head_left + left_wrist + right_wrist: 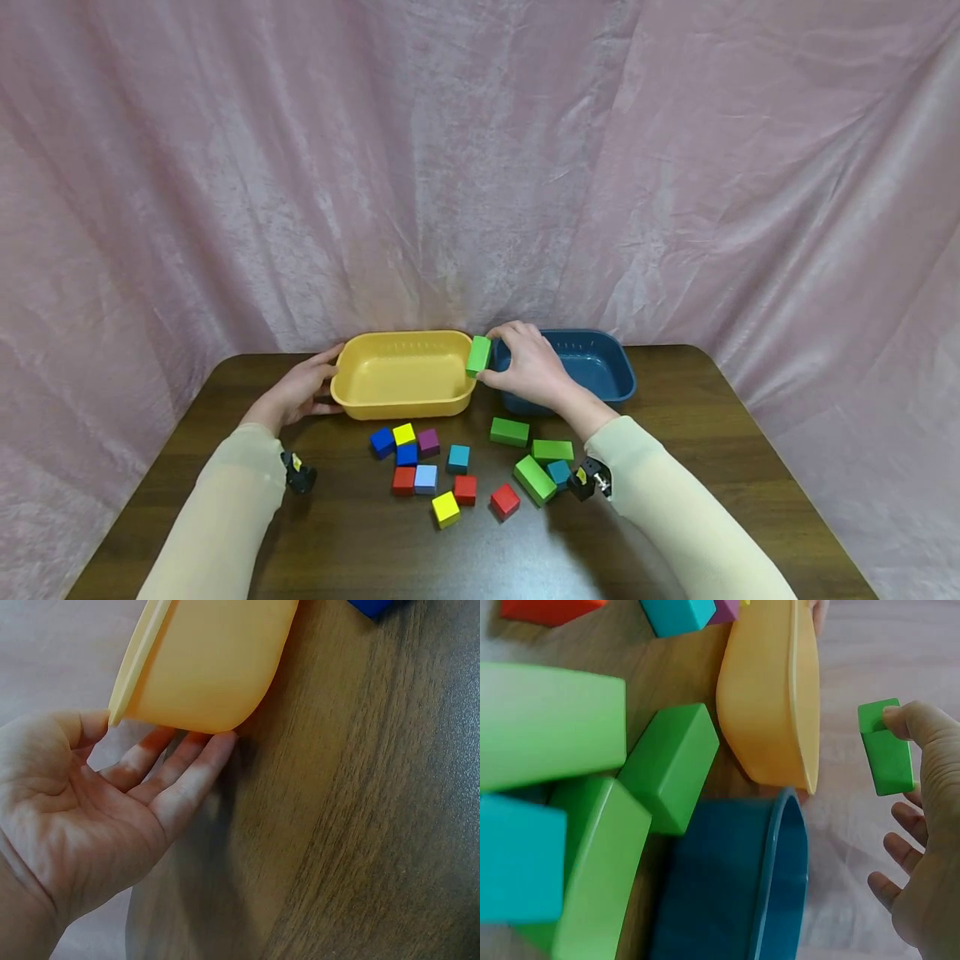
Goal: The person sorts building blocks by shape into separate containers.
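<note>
My left hand (303, 387) holds the left end of an empty yellow basket (360, 412). In the left wrist view, the thumb touches the rim while the fingers (187, 776) lie against the outer wall. Between thumb and fingers, my right hand (531, 364) pinches a green rectangular block (478, 356). The block is raised near the yellow basket's right rim, close to the gap beside the blue basket (600, 375). The right wrist view shows this green block (889, 757) in the air, with the other fingers apart from it.
Green blocks (510, 432) and a teal cube (558, 473) lie below the right forearm. Several cubes, including a red cube (505, 502), a yellow cube (446, 509) and a purple cube (428, 442), are scattered before the baskets. A pink curtain (480, 167) hangs behind the table (360, 542).
</note>
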Action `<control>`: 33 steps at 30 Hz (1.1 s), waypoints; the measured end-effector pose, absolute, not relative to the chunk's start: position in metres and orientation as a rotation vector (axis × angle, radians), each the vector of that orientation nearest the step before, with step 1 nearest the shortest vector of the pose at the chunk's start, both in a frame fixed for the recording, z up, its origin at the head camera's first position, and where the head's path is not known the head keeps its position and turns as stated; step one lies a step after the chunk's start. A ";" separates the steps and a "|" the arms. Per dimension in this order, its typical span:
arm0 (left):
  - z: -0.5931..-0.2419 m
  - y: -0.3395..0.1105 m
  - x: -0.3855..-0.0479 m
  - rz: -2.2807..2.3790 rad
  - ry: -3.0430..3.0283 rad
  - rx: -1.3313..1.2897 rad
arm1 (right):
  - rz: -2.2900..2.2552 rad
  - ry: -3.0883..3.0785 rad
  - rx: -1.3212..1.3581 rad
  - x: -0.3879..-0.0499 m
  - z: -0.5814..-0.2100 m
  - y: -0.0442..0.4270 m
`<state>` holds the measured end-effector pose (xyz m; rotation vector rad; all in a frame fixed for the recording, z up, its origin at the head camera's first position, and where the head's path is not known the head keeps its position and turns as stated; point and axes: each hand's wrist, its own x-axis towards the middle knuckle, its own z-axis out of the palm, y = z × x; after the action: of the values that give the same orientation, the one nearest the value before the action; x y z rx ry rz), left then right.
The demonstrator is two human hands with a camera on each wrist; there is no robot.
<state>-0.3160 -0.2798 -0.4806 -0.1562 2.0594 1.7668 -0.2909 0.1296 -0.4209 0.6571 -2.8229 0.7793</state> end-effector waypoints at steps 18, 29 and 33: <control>-0.480 -0.277 -0.310 1.763 2.060 -0.175 | 0.552 -2.945 0.564 -0.312 -0.437 0.084; -0.482 -0.271 -0.308 1.764 2.066 -0.156 | 0.551 -2.947 0.560 -0.313 -0.445 0.078; -0.482 -0.269 -0.308 1.764 2.071 -0.147 | 0.553 -2.951 0.560 -0.312 -0.447 0.078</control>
<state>-0.3079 -0.2694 -0.4819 -0.1471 2.0711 1.7643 -0.3122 0.0777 -0.4466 0.5604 -2.9507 0.5525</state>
